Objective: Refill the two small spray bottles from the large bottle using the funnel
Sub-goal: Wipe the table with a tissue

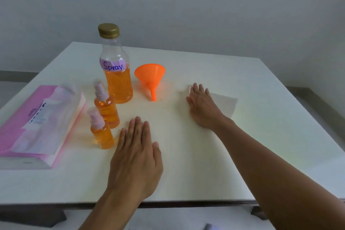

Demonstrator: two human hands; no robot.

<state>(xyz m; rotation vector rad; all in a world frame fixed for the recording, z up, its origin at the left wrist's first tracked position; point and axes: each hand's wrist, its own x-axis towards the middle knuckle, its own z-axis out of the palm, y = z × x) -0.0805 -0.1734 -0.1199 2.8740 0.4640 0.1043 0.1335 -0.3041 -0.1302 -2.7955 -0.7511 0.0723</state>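
Note:
A large clear bottle [116, 73] with a gold cap and a purple "Spray" label stands at the table's middle left, about half full of orange liquid. Two small spray bottles with pale pink pumps stand in front of it, one [106, 109] behind the other [101, 132], both holding orange liquid. An orange funnel [150, 77] lies on its side to the right of the large bottle. My left hand [137, 160] rests flat on the table beside the nearer small bottle. My right hand [202, 106] presses flat on a white tissue [225, 104].
A pink tissue pack [37, 125] lies at the left side of the white table [261, 145]. A grey wall stands behind the table's far edge. The table's near edge runs just below my left wrist.

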